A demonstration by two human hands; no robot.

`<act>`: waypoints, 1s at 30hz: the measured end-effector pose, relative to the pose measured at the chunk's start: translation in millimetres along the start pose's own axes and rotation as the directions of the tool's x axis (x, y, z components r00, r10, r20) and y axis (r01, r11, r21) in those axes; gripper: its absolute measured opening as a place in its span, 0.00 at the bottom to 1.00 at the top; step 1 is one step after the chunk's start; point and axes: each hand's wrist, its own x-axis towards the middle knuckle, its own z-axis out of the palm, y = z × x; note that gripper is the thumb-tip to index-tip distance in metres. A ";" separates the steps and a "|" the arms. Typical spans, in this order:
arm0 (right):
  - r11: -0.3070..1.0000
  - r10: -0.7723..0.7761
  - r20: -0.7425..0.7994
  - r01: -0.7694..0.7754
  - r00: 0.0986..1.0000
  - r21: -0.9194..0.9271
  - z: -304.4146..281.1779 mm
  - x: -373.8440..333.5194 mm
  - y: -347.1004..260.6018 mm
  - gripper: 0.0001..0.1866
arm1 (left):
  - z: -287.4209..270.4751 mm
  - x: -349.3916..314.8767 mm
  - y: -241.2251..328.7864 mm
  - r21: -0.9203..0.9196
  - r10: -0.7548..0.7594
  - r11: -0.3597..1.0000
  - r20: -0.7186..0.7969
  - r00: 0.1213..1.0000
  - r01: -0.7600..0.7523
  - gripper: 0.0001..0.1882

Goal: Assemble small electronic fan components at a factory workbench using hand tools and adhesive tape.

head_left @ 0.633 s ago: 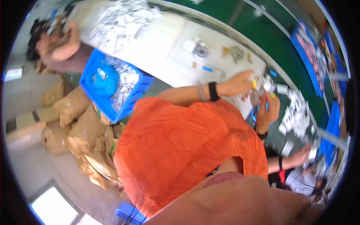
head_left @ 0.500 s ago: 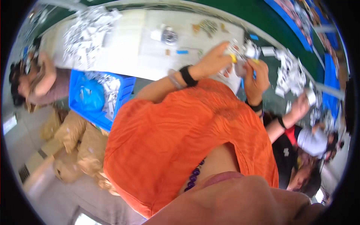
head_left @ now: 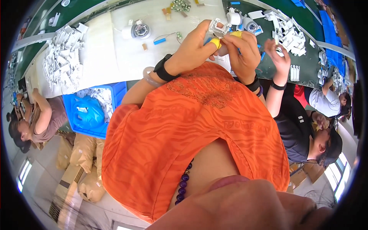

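So you've got a clear plastic piece [head_left: 219, 27] up over the far edge of your lap, right at your fingertips. Your left hand [head_left: 195, 48] looks closed on it, finger and thumb, yellow wrap on the thumb. Your right hand [head_left: 245, 51] has its fingers curled in next to it, but I can't tell if they're actually gripping it or just touching.

Progress-wise, I'd call this one mid-handling: the piece is in hand, not set down. Plenty is loose too: a heap of white plastic parts [head_left: 63, 57] at the left of the worktop [head_left: 130, 57], another white pile [head_left: 291, 32] off to the right, and a little bunch of green circuit boards [head_left: 180, 5] at the far side. A round white device [head_left: 141, 30] sits by itself, apart from a blue cylinder [head_left: 160, 41] with thin wires on it.

Containers: the blue crate [head_left: 120, 96] on your left holds a blue plastic bag [head_left: 87, 113], with loose white pieces [head_left: 105, 100] beside it. Can't make out what's in the bag. Brown sacks [head_left: 82, 151] are below that, contents hidden.
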 end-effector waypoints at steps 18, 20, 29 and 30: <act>0.997 0.075 0.020 -0.075 0.997 0.006 4.8 -2.5 3.6 0.13 | -11.5 2.5 -12.7 0.085 0.103 0.991 0.033 0.994 -0.105 0.20; 0.995 0.096 0.021 -0.096 0.995 0.019 5.7 -2.0 1.7 0.13 | -10.9 1.7 -9.4 0.063 0.131 0.989 0.022 0.991 -0.133 0.18; 0.991 0.124 0.025 -0.125 0.992 0.045 9.8 1.9 0.4 0.14 | -7.7 4.3 -13.9 0.253 0.156 0.958 -0.059 0.986 -0.136 0.12; 0.992 0.118 0.029 -0.119 0.993 0.043 10.2 2.8 1.0 0.14 | -7.9 4.7 -13.0 0.253 0.155 0.958 -0.062 0.986 -0.135 0.12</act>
